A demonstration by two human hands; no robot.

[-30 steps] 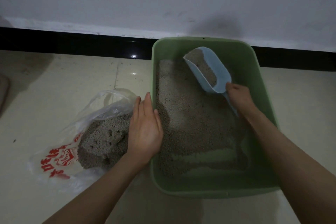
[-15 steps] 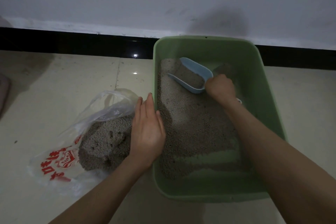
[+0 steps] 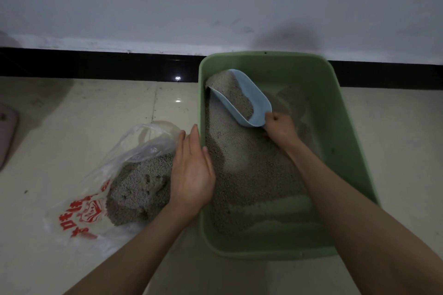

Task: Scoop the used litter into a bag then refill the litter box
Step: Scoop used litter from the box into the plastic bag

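Risk entry: right hand [image 3: 279, 128] gripped pale blue plastic scoop [image 3: 242, 98], apparently heaped with grey litter, inside green plastic litter box [image 3: 345, 127]; left hand [image 3: 191, 170], fingers straight, steadied clear printed bag [image 3: 100, 187] on floor; tilting in transit would spill granules.

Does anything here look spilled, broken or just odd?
Nothing looks spilled or broken. The litter in the green box lies unevenly: heaped toward the left and far side, with bare green floor showing near the front. That fits the scooping. A few dark specks dot the floor left of the bag.
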